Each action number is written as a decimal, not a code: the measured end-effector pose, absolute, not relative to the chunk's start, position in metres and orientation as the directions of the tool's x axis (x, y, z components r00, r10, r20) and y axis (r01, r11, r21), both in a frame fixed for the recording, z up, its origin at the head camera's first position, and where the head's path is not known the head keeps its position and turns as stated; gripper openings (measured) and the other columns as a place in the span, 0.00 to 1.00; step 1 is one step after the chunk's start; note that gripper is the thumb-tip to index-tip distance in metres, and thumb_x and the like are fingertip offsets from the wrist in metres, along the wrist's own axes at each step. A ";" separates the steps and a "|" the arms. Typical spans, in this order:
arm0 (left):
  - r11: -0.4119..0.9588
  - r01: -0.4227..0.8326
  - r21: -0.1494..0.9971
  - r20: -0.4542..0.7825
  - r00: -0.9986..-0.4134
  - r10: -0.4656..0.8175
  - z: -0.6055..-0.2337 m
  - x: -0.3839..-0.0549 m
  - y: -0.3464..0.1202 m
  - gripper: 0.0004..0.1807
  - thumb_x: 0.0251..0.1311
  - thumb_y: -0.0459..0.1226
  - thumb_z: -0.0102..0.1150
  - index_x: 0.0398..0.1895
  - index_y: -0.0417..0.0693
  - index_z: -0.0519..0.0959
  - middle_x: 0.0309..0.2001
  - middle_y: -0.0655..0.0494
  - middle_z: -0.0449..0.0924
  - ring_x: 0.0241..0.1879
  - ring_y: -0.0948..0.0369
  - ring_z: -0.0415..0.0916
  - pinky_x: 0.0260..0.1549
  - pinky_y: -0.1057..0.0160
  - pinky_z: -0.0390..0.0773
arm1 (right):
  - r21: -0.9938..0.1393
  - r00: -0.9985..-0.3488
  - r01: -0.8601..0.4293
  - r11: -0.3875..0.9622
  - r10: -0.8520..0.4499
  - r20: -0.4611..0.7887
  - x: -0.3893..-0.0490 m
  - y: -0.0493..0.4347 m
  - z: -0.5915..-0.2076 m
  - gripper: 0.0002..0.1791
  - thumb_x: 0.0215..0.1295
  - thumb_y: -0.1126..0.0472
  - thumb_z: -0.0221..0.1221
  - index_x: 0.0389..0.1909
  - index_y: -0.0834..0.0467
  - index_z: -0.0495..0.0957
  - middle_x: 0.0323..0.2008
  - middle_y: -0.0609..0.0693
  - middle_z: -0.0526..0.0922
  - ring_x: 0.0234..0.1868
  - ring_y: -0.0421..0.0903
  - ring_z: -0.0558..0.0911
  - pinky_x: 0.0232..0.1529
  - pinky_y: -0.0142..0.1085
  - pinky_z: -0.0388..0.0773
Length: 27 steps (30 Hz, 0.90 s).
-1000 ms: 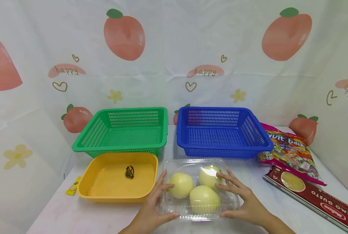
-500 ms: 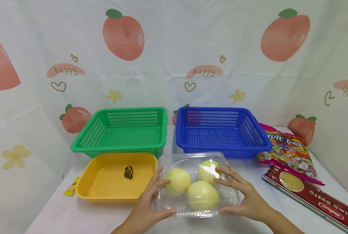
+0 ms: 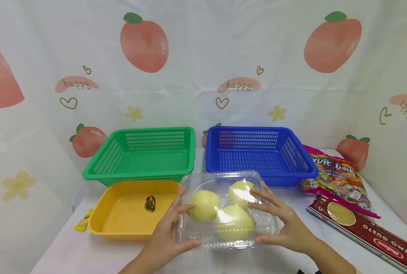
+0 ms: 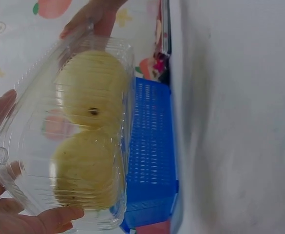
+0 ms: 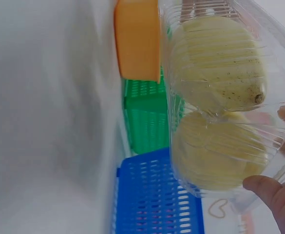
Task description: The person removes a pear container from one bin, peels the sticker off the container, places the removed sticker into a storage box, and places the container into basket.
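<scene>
A clear plastic clamshell box holds three pale yellow round fruits, one of them the front fruit. My left hand grips its left side, thumb at the near edge and fingers over the lid. On the opposite side my right hand grips it the same way. Both wrist views show the box raised off the table, with a fruit in the left wrist view and a speckled fruit in the right wrist view pressed near the clear wall. In the head view the box overlaps the blue basket's front.
Behind stand a green basket and a blue basket. A yellow tub with a small dark wrapped item sits left, beside a small yellow packet. At right lie a candy bag and a red pasta box.
Both hands have lifted the clear box off the table and moved it away from me, slightly left, toward the baskets. The baskets, tub and packages stay put.
</scene>
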<state>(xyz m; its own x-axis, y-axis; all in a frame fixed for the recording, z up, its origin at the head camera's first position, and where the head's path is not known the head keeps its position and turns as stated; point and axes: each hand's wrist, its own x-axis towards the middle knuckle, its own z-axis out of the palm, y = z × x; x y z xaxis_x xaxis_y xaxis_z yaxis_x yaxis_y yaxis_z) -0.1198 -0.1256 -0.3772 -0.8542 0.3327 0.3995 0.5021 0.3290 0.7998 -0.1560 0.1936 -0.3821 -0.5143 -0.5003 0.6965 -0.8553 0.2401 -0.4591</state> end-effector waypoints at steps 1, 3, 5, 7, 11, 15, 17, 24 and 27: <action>0.327 0.499 0.802 0.397 -0.855 0.333 -0.375 -0.120 -0.126 0.38 0.43 0.44 0.72 0.61 0.56 0.67 0.75 0.51 0.40 0.70 0.39 0.45 0.53 0.37 0.63 | -0.457 -0.508 -0.859 0.231 -0.499 0.702 -0.157 0.193 -0.381 0.38 0.40 0.52 0.73 0.56 0.61 0.75 0.64 0.59 0.67 0.73 0.58 0.49 0.69 0.25 0.47; 0.322 0.499 0.804 0.398 -0.855 0.332 -0.372 -0.122 -0.128 0.38 0.43 0.44 0.72 0.61 0.56 0.67 0.75 0.51 0.40 0.69 0.36 0.46 0.51 0.35 0.65 | -0.458 -0.501 -0.862 0.217 -0.499 0.707 -0.158 0.191 -0.378 0.38 0.41 0.52 0.73 0.56 0.62 0.74 0.64 0.60 0.67 0.73 0.59 0.49 0.69 0.26 0.47; 0.316 0.497 0.808 0.398 -0.856 0.330 -0.368 -0.123 -0.129 0.38 0.44 0.43 0.72 0.61 0.56 0.67 0.75 0.51 0.40 0.68 0.35 0.47 0.50 0.34 0.66 | -0.458 -0.498 -0.863 0.211 -0.503 0.707 -0.160 0.190 -0.374 0.37 0.42 0.53 0.72 0.56 0.62 0.74 0.65 0.60 0.67 0.73 0.60 0.49 0.69 0.26 0.47; 0.314 0.508 0.802 0.410 -0.850 0.330 -0.366 -0.124 -0.131 0.37 0.44 0.42 0.71 0.61 0.55 0.68 0.75 0.51 0.40 0.68 0.34 0.47 0.49 0.33 0.66 | -0.459 -0.498 -0.863 0.210 -0.504 0.706 -0.161 0.188 -0.369 0.36 0.43 0.53 0.72 0.55 0.61 0.75 0.65 0.60 0.67 0.73 0.61 0.49 0.69 0.26 0.47; 0.316 0.519 0.794 0.422 -0.845 0.328 -0.359 -0.128 -0.134 0.36 0.45 0.41 0.71 0.60 0.54 0.68 0.75 0.51 0.40 0.68 0.33 0.46 0.48 0.31 0.65 | -0.469 -0.512 -0.855 0.220 -0.505 0.695 -0.166 0.184 -0.362 0.34 0.43 0.54 0.72 0.55 0.59 0.75 0.65 0.59 0.67 0.72 0.61 0.49 0.69 0.26 0.47; 0.332 0.503 0.798 0.408 -0.856 0.319 -0.352 -0.134 -0.139 0.36 0.45 0.40 0.71 0.60 0.55 0.68 0.75 0.54 0.40 0.69 0.34 0.46 0.49 0.30 0.64 | -0.499 -0.557 -0.826 0.260 -0.506 0.659 -0.172 0.180 -0.355 0.34 0.40 0.57 0.74 0.54 0.57 0.77 0.66 0.55 0.67 0.73 0.60 0.49 0.70 0.32 0.49; 0.339 0.489 0.804 0.393 -0.864 0.314 -0.347 -0.140 -0.142 0.36 0.45 0.40 0.71 0.60 0.55 0.68 0.75 0.57 0.40 0.69 0.35 0.47 0.49 0.30 0.64 | -0.522 -0.586 -0.806 0.281 -0.504 0.634 -0.176 0.177 -0.351 0.35 0.38 0.59 0.74 0.54 0.55 0.77 0.66 0.52 0.67 0.73 0.59 0.49 0.70 0.43 0.52; 0.381 0.442 0.812 0.332 -0.887 0.321 -0.326 -0.162 -0.154 0.35 0.48 0.40 0.69 0.62 0.57 0.67 0.75 0.63 0.36 0.72 0.42 0.41 0.54 0.32 0.59 | -0.542 -0.605 -0.791 0.285 -0.500 0.620 -0.200 0.167 -0.337 0.34 0.39 0.60 0.74 0.54 0.56 0.77 0.67 0.54 0.66 0.73 0.59 0.50 0.61 0.66 0.55; 0.398 0.443 0.803 0.331 -0.888 0.320 -0.318 -0.171 -0.158 0.35 0.49 0.38 0.68 0.62 0.56 0.67 0.75 0.64 0.34 0.73 0.44 0.34 0.57 0.33 0.57 | -0.560 -0.601 -0.790 0.250 -0.497 0.626 -0.211 0.161 -0.332 0.31 0.42 0.60 0.73 0.53 0.58 0.78 0.67 0.56 0.65 0.73 0.58 0.49 0.62 0.60 0.59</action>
